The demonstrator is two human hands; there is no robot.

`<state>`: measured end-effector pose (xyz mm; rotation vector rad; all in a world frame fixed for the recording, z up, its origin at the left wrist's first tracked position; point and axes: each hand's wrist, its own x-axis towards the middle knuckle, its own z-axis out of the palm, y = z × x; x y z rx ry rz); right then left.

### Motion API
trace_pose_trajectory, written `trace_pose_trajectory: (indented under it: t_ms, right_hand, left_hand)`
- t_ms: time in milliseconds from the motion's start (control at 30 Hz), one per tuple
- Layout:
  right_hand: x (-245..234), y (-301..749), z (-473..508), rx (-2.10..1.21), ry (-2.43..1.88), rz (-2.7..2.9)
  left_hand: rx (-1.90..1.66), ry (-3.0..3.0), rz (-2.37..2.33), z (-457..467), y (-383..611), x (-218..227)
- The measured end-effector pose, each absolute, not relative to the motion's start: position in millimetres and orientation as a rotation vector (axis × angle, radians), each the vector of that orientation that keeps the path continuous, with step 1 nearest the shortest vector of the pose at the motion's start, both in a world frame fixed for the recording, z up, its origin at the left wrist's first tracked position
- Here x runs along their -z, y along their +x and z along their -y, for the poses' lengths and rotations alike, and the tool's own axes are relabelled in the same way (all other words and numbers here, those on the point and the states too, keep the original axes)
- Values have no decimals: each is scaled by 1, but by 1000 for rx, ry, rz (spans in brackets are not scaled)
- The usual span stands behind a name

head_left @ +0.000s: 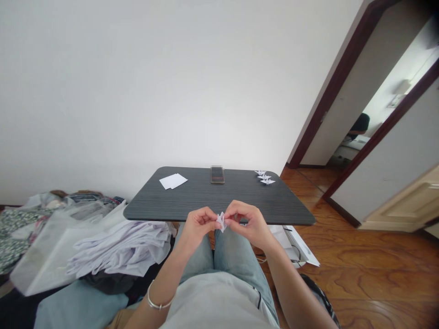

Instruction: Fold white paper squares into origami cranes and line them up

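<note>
My left hand (199, 224) and my right hand (245, 219) meet over my lap, just in front of the near edge of a dark grey table (192, 201). Both pinch a small folded piece of white paper (221, 221) between the fingertips. A silver bangle (157, 301) circles my left wrist. On the table lie a couple of white paper sheets (173, 181) at the back left, a phone (217, 174) at the back middle and several small folded white paper figures (265, 177) at the back right.
White cloth and plastic bags (103, 242) are heaped to my left, with patterned fabric (20, 224) behind. White papers (298, 246) lie under the table's right side. Wooden floor (360, 265) spreads right toward an open doorway (363, 132).
</note>
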<state>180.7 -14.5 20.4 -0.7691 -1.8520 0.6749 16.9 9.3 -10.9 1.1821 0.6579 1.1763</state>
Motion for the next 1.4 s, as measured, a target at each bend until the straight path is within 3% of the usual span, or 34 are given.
trace_pose_trajectory:
  t_ms: [800, 1400]
  right_hand:
    - [-16, 185, 11, -774, -746, 1917]
    - [-19, 172, 21, -403, -983, 1910]
  left_hand:
    - [-1066, 1165, -638, -12, 16, 19]
    - [-1087, 1215, -700, -10, 18, 10]
